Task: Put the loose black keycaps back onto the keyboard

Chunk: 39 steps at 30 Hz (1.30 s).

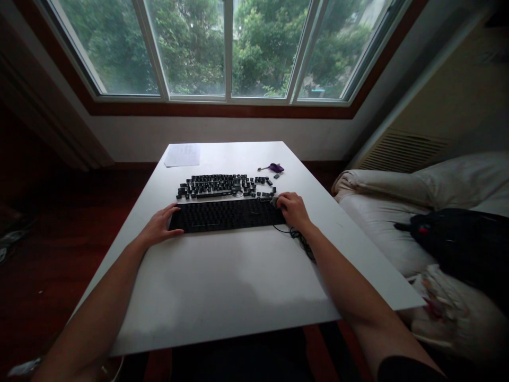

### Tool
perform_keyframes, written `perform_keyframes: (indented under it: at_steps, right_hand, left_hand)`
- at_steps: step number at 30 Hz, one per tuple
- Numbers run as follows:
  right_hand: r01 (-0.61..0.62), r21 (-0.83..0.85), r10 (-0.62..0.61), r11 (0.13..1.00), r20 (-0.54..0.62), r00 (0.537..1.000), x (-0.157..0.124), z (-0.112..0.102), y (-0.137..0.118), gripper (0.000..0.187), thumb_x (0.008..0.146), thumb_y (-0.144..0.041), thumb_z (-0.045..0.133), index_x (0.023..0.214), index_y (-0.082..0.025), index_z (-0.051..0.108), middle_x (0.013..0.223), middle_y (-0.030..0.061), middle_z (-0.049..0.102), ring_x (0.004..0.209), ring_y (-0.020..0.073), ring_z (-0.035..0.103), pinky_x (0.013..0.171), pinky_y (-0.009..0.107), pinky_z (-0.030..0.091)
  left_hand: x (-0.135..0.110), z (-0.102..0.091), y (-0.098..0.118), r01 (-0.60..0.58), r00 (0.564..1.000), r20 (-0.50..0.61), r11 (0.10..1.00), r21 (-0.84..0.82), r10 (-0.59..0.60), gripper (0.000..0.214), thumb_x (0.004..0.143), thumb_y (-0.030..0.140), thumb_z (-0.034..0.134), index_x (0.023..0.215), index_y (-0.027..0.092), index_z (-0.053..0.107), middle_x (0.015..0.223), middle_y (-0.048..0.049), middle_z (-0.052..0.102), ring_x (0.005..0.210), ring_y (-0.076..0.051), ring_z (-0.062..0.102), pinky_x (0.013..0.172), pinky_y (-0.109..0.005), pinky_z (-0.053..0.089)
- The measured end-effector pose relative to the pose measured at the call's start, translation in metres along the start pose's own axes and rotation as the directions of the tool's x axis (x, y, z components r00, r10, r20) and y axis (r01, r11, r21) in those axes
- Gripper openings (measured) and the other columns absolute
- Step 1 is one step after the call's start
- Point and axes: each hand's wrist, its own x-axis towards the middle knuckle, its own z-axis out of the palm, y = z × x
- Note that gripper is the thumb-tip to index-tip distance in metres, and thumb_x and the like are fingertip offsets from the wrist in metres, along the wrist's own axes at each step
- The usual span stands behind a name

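Note:
A black keyboard (226, 216) with its keycaps taken off lies across the white table. At its left end my left hand (162, 225) grips it, thumb along the near edge and fingers at the far corner. Closed fingers of my right hand (295, 209) pinch a small crumpled whitish cloth or tissue (274, 201) against the keyboard's far right corner. Rows of loose black keycaps (214, 185) are laid out just behind the keyboard. Among them is a pale ring-shaped piece (238, 194). The black cable (304, 243) runs bunched beside my right wrist.
A purple-handled tool (275, 167) lies near the table's far right side. Sheets of paper (183, 155) rest at the far left corner of the table (222, 286). To the right stands a bed (366, 207) with a black bag (457, 239). Windows are ahead.

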Motion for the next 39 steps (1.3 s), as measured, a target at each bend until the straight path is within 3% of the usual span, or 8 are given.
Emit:
perform_keyframes:
  at_steps: [4,10,16,22,28,33,37,39]
  right_hand:
    - [0.015,0.043,-0.017,0.999,0.041,0.999,-0.002,-0.002,0.002,0.017,0.076,-0.007,0.056,0.076,-0.022,0.065,0.106,0.005,0.069,0.101,0.0254,0.054,0.089,0.04,0.039]
    - [-0.065,0.069,0.063,0.996,0.019,0.998,-0.001,0.0,-0.003,0.033,0.073,-0.005,0.054,0.094,-0.025,0.07,0.121,0.0066,0.066,0.112,0.0289,0.053,0.095,0.045,0.041]
    - [-0.019,0.153,-0.008,0.988,0.17,0.985,0.001,-0.009,-0.003,0.02,0.074,-0.008,0.055,0.077,-0.023,0.066,0.1,0.005,0.068,0.097,0.0249,0.057,0.09,0.04,0.045]
    - [-0.035,0.188,0.008,0.981,0.139,0.99,0.0,-0.016,-0.004,0.024,0.072,-0.007,0.053,0.082,-0.024,0.068,0.103,0.005,0.067,0.099,0.0246,0.058,0.091,0.039,0.046]
    - [-0.004,0.257,-0.067,0.966,0.266,0.962,0.001,-0.02,-0.003,0.022,0.068,-0.007,0.052,0.073,-0.023,0.066,0.097,0.0029,0.068,0.094,0.0217,0.059,0.087,0.035,0.047]
    - [-0.035,0.215,-0.011,0.976,0.212,0.977,0.002,-0.024,-0.006,0.023,0.068,-0.007,0.052,0.076,-0.023,0.067,0.098,0.0038,0.068,0.095,0.0225,0.059,0.088,0.036,0.046]
    - [-0.026,0.252,-0.05,0.967,0.291,0.955,0.002,-0.025,-0.009,0.02,0.069,-0.01,0.051,0.072,-0.023,0.066,0.093,0.0032,0.067,0.09,0.021,0.06,0.085,0.034,0.047]
    - [-0.051,0.249,-0.019,0.967,0.272,0.962,0.001,-0.024,-0.008,0.021,0.068,-0.01,0.051,0.073,-0.023,0.067,0.093,0.0031,0.067,0.09,0.021,0.06,0.084,0.034,0.047]
  left_hand:
    - [0.0,0.0,0.0,0.002,1.0,-0.005,1.0,-0.007,-0.002,0.087,0.074,0.07,0.07,0.145,0.026,0.044,0.16,-0.0119,0.036,0.143,-0.036,0.04,0.118,-0.053,0.035]
    - [0.0,-0.001,0.002,0.006,1.0,-0.007,1.0,-0.013,-0.006,0.088,0.074,0.071,0.07,0.145,0.025,0.045,0.159,-0.012,0.037,0.143,-0.036,0.04,0.118,-0.053,0.035]
    - [0.0,0.0,0.0,0.01,1.0,0.004,1.0,-0.013,-0.01,0.089,0.073,0.073,0.069,0.145,0.026,0.045,0.159,-0.0119,0.037,0.142,-0.037,0.041,0.117,-0.053,0.035]
    - [0.0,0.0,-0.001,0.009,1.0,0.007,1.0,-0.012,-0.009,0.09,0.073,0.075,0.067,0.145,0.025,0.045,0.159,-0.0124,0.037,0.143,-0.037,0.04,0.118,-0.054,0.035]
    - [0.0,-0.002,0.0,-0.001,1.0,0.015,1.0,-0.003,0.001,0.088,0.074,0.072,0.068,0.145,0.025,0.044,0.161,-0.0124,0.035,0.143,-0.036,0.04,0.118,-0.053,0.034]
    - [-0.001,-0.002,0.001,0.011,1.0,0.009,1.0,-0.012,-0.011,0.088,0.074,0.073,0.068,0.145,0.025,0.046,0.16,-0.0124,0.036,0.143,-0.037,0.039,0.118,-0.055,0.034]
    - [-0.001,-0.002,0.0,0.004,1.0,0.004,1.0,-0.015,-0.004,0.087,0.074,0.071,0.069,0.145,0.025,0.046,0.16,-0.0122,0.036,0.143,-0.037,0.039,0.118,-0.055,0.034]
    - [-0.001,-0.002,0.0,0.005,1.0,0.003,1.0,-0.016,-0.005,0.088,0.074,0.071,0.069,0.145,0.025,0.045,0.16,-0.0123,0.036,0.143,-0.037,0.04,0.118,-0.055,0.034]
